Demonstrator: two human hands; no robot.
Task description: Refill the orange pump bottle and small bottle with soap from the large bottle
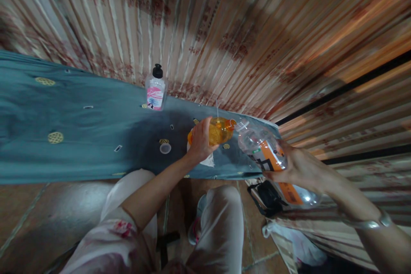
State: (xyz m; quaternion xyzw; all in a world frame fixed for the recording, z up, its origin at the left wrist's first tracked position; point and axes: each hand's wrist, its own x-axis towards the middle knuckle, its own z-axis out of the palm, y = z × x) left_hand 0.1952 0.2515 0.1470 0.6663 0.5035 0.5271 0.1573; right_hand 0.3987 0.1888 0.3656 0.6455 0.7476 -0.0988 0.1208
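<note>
My left hand (201, 140) is wrapped round a bottle of orange liquid (221, 132), tilted with its neck to the right. In my right hand (300, 167) is a large clear plastic bottle (253, 139) with an orange and white label, its neck tipped down to the left. The two bottle mouths meet or nearly meet; I cannot tell whether they touch. Little or no liquid shows in the clear bottle. A white piece of paper or tissue (208, 161) shows below my left hand. On the cloth to the left lies a small round whitish cap or lid (165, 148).
A clear bottle with a black cap and pink label (155, 94) stands near the curtain (180, 43). The narrow surface has a blue-green patterned cloth (90, 137). A black bag (269, 197) and a white plastic bag (298, 244) are at lower right.
</note>
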